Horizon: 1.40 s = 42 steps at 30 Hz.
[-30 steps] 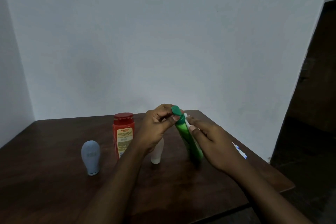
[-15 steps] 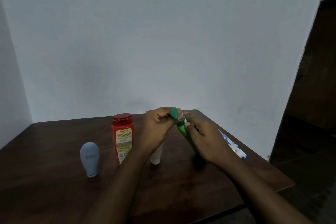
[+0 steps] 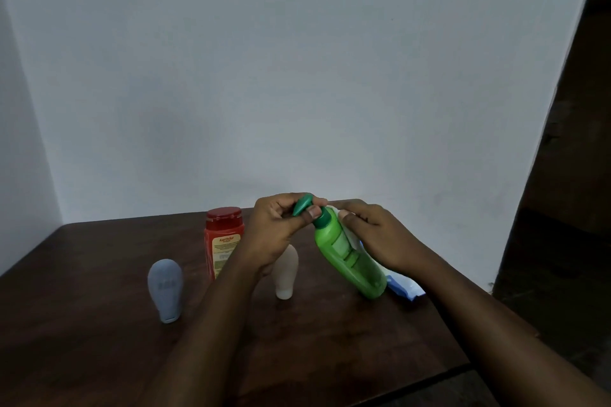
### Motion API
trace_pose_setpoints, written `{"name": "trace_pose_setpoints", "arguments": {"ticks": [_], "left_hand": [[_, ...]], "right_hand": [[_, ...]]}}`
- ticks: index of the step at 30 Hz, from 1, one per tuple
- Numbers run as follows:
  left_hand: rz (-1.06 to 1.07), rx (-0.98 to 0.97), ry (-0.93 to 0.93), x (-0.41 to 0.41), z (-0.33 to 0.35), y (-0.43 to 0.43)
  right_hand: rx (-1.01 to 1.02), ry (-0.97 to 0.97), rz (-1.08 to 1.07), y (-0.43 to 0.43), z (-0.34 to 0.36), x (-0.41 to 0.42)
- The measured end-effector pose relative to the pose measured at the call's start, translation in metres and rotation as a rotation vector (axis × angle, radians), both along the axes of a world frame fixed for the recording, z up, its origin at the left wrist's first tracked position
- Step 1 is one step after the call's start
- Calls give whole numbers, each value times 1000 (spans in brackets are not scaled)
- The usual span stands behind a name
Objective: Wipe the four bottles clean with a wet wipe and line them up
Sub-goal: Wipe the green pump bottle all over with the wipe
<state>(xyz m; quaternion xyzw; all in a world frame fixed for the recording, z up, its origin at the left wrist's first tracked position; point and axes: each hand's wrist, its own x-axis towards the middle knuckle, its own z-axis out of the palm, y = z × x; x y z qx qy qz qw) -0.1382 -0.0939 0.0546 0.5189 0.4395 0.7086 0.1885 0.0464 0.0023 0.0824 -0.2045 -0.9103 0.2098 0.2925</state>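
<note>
Fingers of the left hand (image 3: 277, 228) pinch the pump (image 3: 302, 205) of the green bottle (image 3: 344, 254), tilted over the table (image 3: 99, 340), while the right hand (image 3: 373, 231) pinches the wet wipe (image 3: 350, 238) against its light, likely slippery body, best held at the neck.

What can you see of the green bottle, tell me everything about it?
The green bottle looks like glossy plastic, bright green, with a paler label panel on its front and a darker green top. It leans, its top tilted towards the left hand, its base low near the dark wooden table; whether the base rests there is unclear. The left hand pinches its top, and the right hand presses a white wet wipe against its upper right side.
</note>
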Motion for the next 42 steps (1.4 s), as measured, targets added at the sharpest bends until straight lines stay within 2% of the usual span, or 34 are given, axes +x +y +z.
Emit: {"name": "trace_pose_setpoints", "arguments": {"ticks": [4,9,11,17,19,22,26,29,35,40,42], "left_hand": [[-28,29,-88,-2,6,-4],[-123,34,-187,-5,8,-7],[-142,24,-213,-5,7,-7],[-184,34,-253,-8,6,-7],[-203,34,-254,-9,5,-7],[-223,36,-261,-8,5,-8],[-257,58,-224,-5,6,-7],[-256,66,-214,-3,6,-6],[-203,60,-232,-8,6,-3],[-206,67,-244,-8,4,-3],[-203,64,-242,-7,2,-4]], "right_hand": [[-126,97,95,-17,-7,4],[7,170,124,-43,-44,15],[25,156,106,-44,-63,22],[-185,83,-78,-25,-97,41],[-234,70,-88,-23,-93,39],[-276,155,-51,-32,-67,24],[-218,306,35,-42,-36,-5],[-229,333,16,-49,-33,-11],[-237,210,-188,-64,-85,30],[-246,-84,-298,-57,-92,62],[-258,-145,-324,-49,-93,64]]}}
